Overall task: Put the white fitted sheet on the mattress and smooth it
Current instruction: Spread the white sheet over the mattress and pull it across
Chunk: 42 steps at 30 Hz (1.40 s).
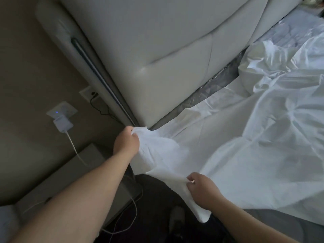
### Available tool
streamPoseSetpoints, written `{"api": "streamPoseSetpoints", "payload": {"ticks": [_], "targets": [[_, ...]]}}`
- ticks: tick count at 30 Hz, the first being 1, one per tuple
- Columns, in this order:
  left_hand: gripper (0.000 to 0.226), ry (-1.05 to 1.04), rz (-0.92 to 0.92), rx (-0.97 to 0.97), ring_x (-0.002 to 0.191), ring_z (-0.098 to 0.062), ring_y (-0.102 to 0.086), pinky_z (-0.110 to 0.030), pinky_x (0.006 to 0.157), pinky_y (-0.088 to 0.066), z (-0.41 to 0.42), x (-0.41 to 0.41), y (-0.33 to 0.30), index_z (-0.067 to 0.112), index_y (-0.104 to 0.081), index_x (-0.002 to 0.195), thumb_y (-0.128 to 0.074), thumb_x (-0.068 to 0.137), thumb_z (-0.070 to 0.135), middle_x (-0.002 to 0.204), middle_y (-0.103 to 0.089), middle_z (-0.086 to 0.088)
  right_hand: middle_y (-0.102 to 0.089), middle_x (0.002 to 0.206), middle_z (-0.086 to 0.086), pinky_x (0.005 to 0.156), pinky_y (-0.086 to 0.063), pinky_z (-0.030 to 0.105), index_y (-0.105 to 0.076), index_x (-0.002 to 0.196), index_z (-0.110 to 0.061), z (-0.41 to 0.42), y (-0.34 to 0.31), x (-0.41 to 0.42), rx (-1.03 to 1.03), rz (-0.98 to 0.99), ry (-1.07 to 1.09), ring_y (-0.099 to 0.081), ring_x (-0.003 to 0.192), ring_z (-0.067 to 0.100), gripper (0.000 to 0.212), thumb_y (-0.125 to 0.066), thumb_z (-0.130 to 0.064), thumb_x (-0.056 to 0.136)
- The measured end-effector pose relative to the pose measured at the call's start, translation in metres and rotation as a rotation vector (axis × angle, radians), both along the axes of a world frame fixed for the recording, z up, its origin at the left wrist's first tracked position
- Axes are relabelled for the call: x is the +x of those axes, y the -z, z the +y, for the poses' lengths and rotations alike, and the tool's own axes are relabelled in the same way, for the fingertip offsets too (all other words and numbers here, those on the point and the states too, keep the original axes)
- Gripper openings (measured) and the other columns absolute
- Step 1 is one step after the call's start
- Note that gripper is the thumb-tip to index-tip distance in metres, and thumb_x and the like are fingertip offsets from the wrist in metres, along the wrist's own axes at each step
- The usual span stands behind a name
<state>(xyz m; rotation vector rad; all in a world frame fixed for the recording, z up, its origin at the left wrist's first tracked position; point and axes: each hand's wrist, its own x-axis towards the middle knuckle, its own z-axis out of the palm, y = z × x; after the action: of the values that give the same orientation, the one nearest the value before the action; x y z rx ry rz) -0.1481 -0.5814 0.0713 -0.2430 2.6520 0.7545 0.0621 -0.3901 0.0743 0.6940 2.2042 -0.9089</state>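
Looking down from my head camera, I see both of my bare forearms reaching toward the corner of a bed. My left hand (pixel 126 141) is curled into a fist around a bunched corner of the white fitted sheet (pixel 245 146), gripping it right at the mattress corner, just below the bottom edge of the padded cream headboard (pixel 149 41). The fingers wrap down into the fabric, so only the knuckles and back of the hand show; a small tuft of sheet pokes out above the thumb side. My right hand (pixel 204 190) is lower and nearer to me, pinching the sheet's loose edge between thumb and curled fingers, with a flap of fabric hanging below the hand. The fingers are pressed together, not spread.

The sheet lies rumpled across the bed to the right, heaped in folds farther back. Between the sheet and the headboard a strip of the mattress (pixel 215 88) shows, grey and shiny as if wrapped in plastic.

On the beige wall to the left there is a wall socket (pixel 62 111) with a small blue light, and a white charger (pixel 62 125) plugged in below it, its white cable (pixel 75 149) trailing down toward a grey bedside surface (pixel 70 172). The floor near my feet is dark.
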Motion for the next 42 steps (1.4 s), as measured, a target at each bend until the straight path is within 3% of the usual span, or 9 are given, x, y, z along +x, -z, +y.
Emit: {"api": "streamPoseSetpoints", "payload": {"ticks": [3,8,13,17,21,25,28,37,42], "targets": [[0.027,-0.165,0.138,0.05,0.112,-0.036,-0.061,-0.04,0.086,-0.047,-0.001,-0.001,0.005,0.021,-0.053,0.126,-0.041,0.102,0.022,0.124,-0.065,-0.008,-0.062,0.089,-0.01,0.066,-0.047,0.027,-0.062,0.109,-0.028,-0.018,0.004,-0.013,-0.041,-0.006,0.028,-0.059,0.079,0.011,0.02,-0.045,-0.028,0.099],[0.027,-0.261,0.104,0.042,0.101,-0.033,-0.061,-0.042,0.084,-0.049,-0.021,-0.007,0.037,0.019,-0.049,0.129,-0.044,0.103,0.025,0.124,-0.064,-0.008,-0.071,0.103,-0.005,0.082,-0.057,0.035,-0.067,0.107,-0.026,-0.066,0.015,-0.037,-0.264,-0.029,0.055,-0.069,0.092,0.019,0.018,-0.055,-0.032,0.095],[0.055,-0.214,0.013,-0.002,0.136,-0.034,-0.05,-0.048,0.108,-0.045,-0.035,-0.008,0.079,0.014,-0.037,0.154,-0.051,0.104,0.033,0.154,-0.047,-0.01,-0.066,0.128,0.0,0.097,-0.05,0.031,-0.052,0.142,-0.028,-0.082,0.062,-0.035,-0.402,-0.052,-0.006,-0.064,0.116,0.021,0.045,-0.055,-0.025,0.097],[0.046,-0.067,-0.09,-0.053,0.137,-0.032,-0.049,-0.041,0.108,-0.04,-0.022,0.001,0.097,0.015,-0.047,0.148,-0.05,0.105,0.03,0.152,-0.05,-0.009,-0.055,0.145,-0.004,0.098,-0.047,0.026,-0.044,0.151,-0.029,-0.054,0.086,-0.02,-0.301,-0.161,0.057,-0.057,0.127,0.018,0.052,-0.057,-0.032,0.1],[0.038,0.116,-0.2,-0.075,0.128,-0.029,-0.056,-0.035,0.099,-0.044,0.0,0.023,0.112,0.021,-0.058,0.138,-0.049,0.103,0.031,0.143,-0.059,-0.004,-0.062,0.135,0.003,0.101,-0.048,0.033,-0.052,0.145,-0.022,-0.009,0.103,0.003,-0.144,-0.234,0.08,-0.06,0.122,0.023,0.045,-0.052,-0.027,0.1],[0.036,0.239,-0.276,-0.029,0.121,-0.024,-0.06,-0.033,0.089,-0.046,0.03,0.053,0.118,0.026,-0.059,0.136,-0.049,0.102,0.032,0.14,-0.06,0.002,-0.066,0.127,0.003,0.087,-0.047,0.026,-0.059,0.134,-0.023,0.032,0.112,0.031,-0.02,-0.273,0.103,-0.064,0.113,0.023,0.035,-0.052,-0.029,0.1],[0.036,0.315,-0.314,0.0,0.117,-0.022,-0.06,-0.035,0.087,-0.049,0.055,0.077,0.121,0.028,-0.058,0.135,-0.047,0.102,0.032,0.138,-0.059,0.003,-0.065,0.133,0.001,0.095,-0.052,0.032,-0.058,0.135,-0.025,0.057,0.116,0.057,0.051,-0.3,0.083,-0.064,0.114,0.021,0.036,-0.052,-0.031,0.1],[0.034,0.532,-0.329,0.01,0.119,-0.024,-0.06,-0.035,0.097,-0.05,0.131,0.165,0.117,0.026,-0.061,0.131,-0.05,0.1,0.031,0.134,-0.064,0.0,-0.066,0.128,-0.001,0.093,-0.05,0.032,-0.058,0.135,-0.024,0.107,0.119,0.147,0.034,-0.216,0.202,-0.063,0.109,0.02,0.037,-0.051,-0.029,0.099],[0.035,0.729,-0.327,-0.011,0.114,-0.02,-0.059,-0.036,0.094,-0.051,0.18,0.241,0.112,0.026,-0.059,0.131,-0.046,0.099,0.031,0.134,-0.06,0.002,-0.068,0.123,-0.002,0.089,-0.052,0.032,-0.056,0.136,-0.023,0.145,0.121,0.223,0.09,-0.178,0.202,-0.064,0.103,0.018,0.037,-0.051,-0.028,0.1]]}}
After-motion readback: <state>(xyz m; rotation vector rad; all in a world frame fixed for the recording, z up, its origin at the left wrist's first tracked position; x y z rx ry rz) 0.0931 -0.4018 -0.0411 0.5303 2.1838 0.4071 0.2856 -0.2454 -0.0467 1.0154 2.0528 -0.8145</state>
